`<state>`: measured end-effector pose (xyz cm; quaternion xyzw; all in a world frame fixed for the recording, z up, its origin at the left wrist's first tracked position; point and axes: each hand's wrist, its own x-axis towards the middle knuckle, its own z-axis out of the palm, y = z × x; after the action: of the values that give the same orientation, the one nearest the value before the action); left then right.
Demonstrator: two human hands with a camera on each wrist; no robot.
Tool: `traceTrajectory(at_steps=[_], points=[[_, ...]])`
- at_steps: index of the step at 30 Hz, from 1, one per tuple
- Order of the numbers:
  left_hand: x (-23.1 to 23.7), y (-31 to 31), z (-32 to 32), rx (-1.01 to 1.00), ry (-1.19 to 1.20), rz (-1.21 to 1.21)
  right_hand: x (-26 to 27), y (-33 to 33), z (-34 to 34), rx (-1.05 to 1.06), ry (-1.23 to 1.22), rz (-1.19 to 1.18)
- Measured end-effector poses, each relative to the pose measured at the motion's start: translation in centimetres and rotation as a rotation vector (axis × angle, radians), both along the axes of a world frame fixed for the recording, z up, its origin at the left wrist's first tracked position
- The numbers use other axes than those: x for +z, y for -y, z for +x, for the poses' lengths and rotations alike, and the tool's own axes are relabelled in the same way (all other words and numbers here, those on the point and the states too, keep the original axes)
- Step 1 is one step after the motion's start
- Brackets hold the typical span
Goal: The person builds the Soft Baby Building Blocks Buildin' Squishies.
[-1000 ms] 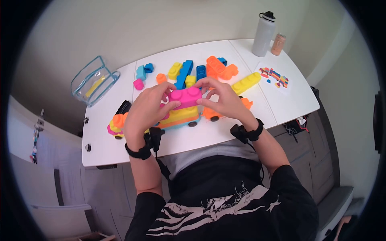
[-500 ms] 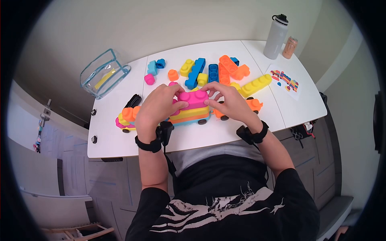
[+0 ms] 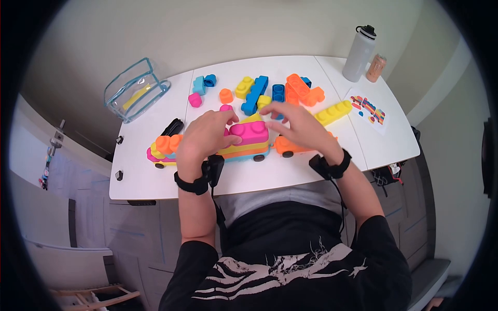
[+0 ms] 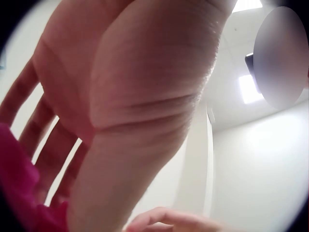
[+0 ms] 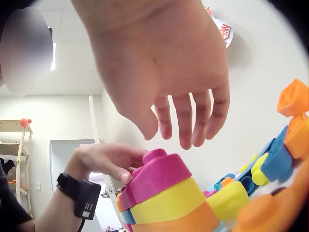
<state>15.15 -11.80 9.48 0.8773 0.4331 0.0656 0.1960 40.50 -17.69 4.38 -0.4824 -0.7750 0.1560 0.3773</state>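
A pink brick (image 3: 250, 132) with round studs sits on top of a stack of yellow (image 5: 169, 200) and orange layers, part of a wheeled toy car on the table. My left hand (image 3: 205, 136) is at the pink brick's left end, its thumb touching the near side and its loose fingers reaching behind. Spread fingers of that hand show beside pink pieces in the left wrist view. My right hand (image 3: 295, 123) hovers off the brick's right end, holding nothing; in the right wrist view its relaxed fingers (image 5: 184, 130) hang above the stack.
An orange wheeled car (image 3: 285, 146) stands right of the stack, an orange-topped car (image 3: 165, 145) left. Behind lie loose blue (image 3: 254, 96), yellow and orange bricks. A picture sheet (image 3: 369, 111), bottle (image 3: 359, 56), can (image 3: 376, 68) and clear pouch (image 3: 136, 93) are farther out.
Both hands held the pink brick one second ago and lowered it onto the stack. My right hand has since let go and drawn back to the right; the left fingers have loosened.
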Motion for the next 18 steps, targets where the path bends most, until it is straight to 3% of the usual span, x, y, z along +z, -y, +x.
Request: traceTrajectory(at_steps=[5, 10, 18], points=[[0.9, 0.6, -1.9, -0.062, 0.158, 0.171, 1.5, -7.1, 0.9, -0.016, 0.145, -0.172], [2.0, 1.5, -2.6, -0.005, 0.138, 0.146, -1.3, -13.4, -0.6, 0.042, 0.515, -0.205], [2.1, 1.3, -3.4, 0.044, 0.125, 0.109, -4.5, -16.7, -2.8, 0.028, 0.711, -0.283]])
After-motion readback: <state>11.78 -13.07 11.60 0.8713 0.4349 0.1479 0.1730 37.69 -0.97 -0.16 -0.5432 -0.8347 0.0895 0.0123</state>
